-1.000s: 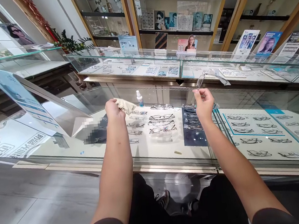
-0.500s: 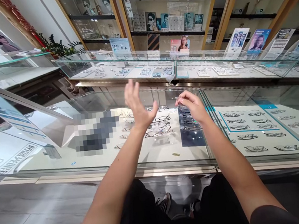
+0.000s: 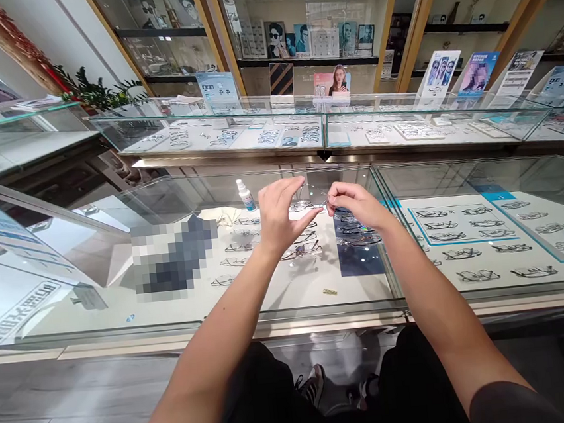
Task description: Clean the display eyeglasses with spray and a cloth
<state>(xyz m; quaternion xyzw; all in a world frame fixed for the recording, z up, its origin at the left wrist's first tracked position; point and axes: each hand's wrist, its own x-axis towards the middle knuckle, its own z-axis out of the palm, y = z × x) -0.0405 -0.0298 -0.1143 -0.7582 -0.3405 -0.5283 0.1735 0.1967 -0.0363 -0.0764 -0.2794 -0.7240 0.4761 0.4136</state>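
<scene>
A thin-rimmed pair of eyeglasses hangs above the glass counter, hard to make out against the bright glass. My right hand pinches it at the right side between thumb and curled fingers. From the left, my left hand reaches toward it, thumb and fingers spread apart in a C; whether the fingertips touch the rim I cannot tell. Below my hands, rows of eyeglasses lie inside the glass display case. More frames lie over a dark blue panel under my right hand.
A white spray bottle stands behind my left hand, near a pale crumpled cloth. A blurred dark patch is at left. A sloping sign stands on the left. Another glass showcase runs across the back.
My left hand has moved right and down, closer to the eyeglasses in my right hand. The spray bottle behind it has come into sight. The view has shifted slightly.
</scene>
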